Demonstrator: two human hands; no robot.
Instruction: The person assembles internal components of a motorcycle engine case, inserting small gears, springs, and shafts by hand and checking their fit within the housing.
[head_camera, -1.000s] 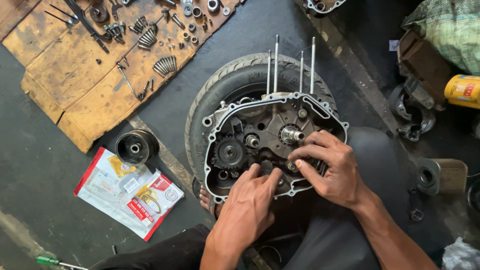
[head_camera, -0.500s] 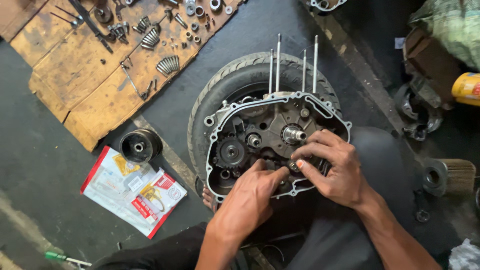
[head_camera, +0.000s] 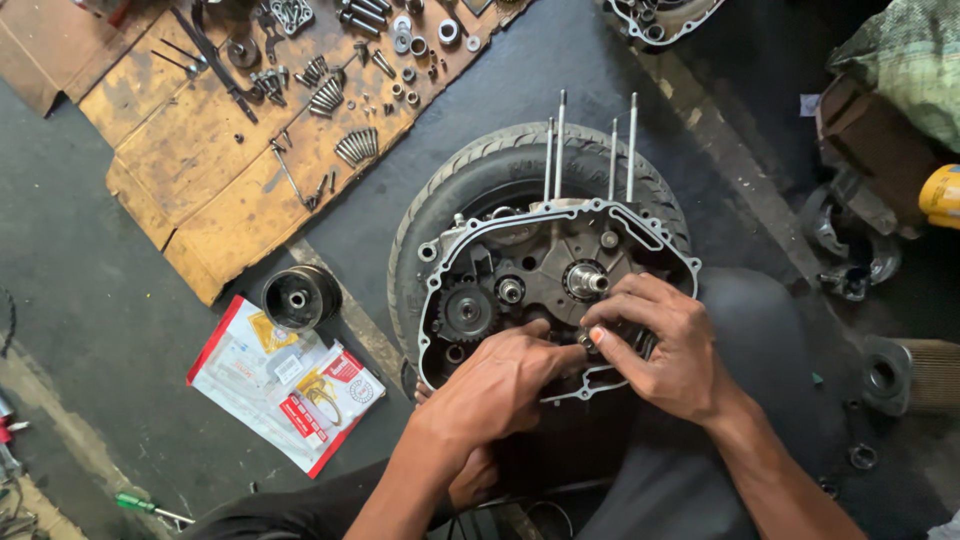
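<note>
Head view showed an open engine crankcase (head_camera: 556, 290) lying flat on a tyre (head_camera: 470, 190) at the centre of the frame, four long studs (head_camera: 590, 150) rising from its upper edge. Both hands met over its lower right part. The left hand (head_camera: 495, 385) came up from the bottom of the frame, knuckles up, its fingers (head_camera: 545, 345) curled and pinched together at a small part inside the case. The right hand (head_camera: 670, 350) reached in from the lower right, wrist bent inward, its fingers (head_camera: 610, 330) closed on the same small part just below the centre shaft (head_camera: 585, 282); what exactly they held was too small to tell.

A likely risk was the small part slipping from oily fingertips and dropping among the gears (head_camera: 465, 312), where it would be hard to find. Loose bolts and springs (head_camera: 340, 95) lay on cardboard (head_camera: 190, 170) at upper left; a black round housing (head_camera: 298, 298) and a plastic packet (head_camera: 285, 385) lay at lower left on the floor.
</note>
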